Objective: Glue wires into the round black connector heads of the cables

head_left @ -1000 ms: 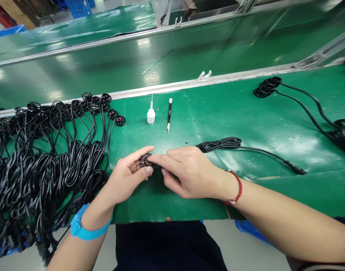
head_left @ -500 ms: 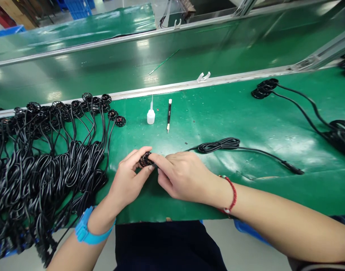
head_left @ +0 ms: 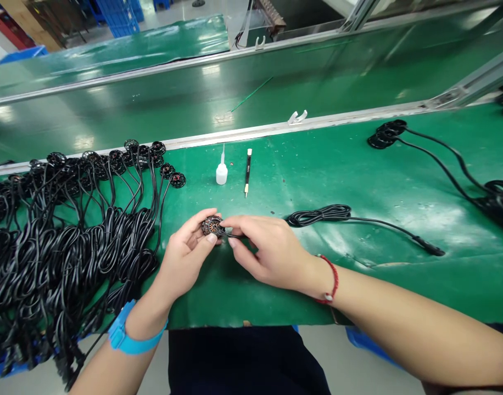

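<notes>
Between thumb and fingers, my left hand (head_left: pixel 189 255) holds a round black cable-end piece (head_left: pixel 213 225) with copper-coloured parts showing in its face. My right hand (head_left: pixel 268 247) pinches the black cable (head_left: pixel 234 236) right beside that piece, its fingertips at the piece's edge. Under the right hand part of the cable is hidden. Its bundled coil (head_left: pixel 320 214) lies on the green table to the right, and a straight length runs on to a dark plug (head_left: pixel 428 246).
At left lies a large heap of coiled black cables (head_left: pixel 107 247) with similar round ends. A small white dropper bottle (head_left: pixel 221 172) and a black pen-like tool (head_left: pixel 247 173) stand beyond my hands. More cables (head_left: pixel 502 195) lie far right. A white-edged rail (head_left: pixel 260 134) borders the table's back.
The round piece has turned so its copper-marked face shows more. My right fingers have drawn back slightly from over it and now pinch the cable beside it.
</notes>
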`<state>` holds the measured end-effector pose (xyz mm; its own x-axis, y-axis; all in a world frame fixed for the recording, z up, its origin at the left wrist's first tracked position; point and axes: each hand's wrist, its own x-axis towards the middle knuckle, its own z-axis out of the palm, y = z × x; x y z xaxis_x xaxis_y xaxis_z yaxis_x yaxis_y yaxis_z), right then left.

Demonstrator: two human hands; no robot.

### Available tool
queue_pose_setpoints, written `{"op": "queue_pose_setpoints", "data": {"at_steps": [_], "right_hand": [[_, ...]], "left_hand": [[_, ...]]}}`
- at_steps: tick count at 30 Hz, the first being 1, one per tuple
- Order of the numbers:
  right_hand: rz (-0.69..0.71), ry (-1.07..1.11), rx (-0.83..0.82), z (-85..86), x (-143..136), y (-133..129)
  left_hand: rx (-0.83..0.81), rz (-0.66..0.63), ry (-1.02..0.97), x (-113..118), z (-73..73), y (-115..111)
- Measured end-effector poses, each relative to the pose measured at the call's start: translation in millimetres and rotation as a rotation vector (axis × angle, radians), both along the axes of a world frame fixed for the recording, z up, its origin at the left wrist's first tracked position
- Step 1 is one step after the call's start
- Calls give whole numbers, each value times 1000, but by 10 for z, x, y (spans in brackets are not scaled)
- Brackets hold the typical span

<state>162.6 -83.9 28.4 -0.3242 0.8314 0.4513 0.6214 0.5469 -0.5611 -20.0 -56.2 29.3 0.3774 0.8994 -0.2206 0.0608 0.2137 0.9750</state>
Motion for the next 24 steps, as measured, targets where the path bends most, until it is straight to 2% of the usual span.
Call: {"op": "queue_pose_setpoints", "data": {"at_steps": [5,13,18,24], "right_hand": [[-27,9,-18,2,6,7],[-54,62,-141,40,22,21],[-48,170,-191,58,18,21],[17,118,-256,35,26,-1]], "left_hand": [[6,20,-48,15,-12,-8],[79,48,-71,-8,-39,-4],[51,-33,-24,-17,-83,-16],[46,-38,-18,-26,-96,-21]]}}
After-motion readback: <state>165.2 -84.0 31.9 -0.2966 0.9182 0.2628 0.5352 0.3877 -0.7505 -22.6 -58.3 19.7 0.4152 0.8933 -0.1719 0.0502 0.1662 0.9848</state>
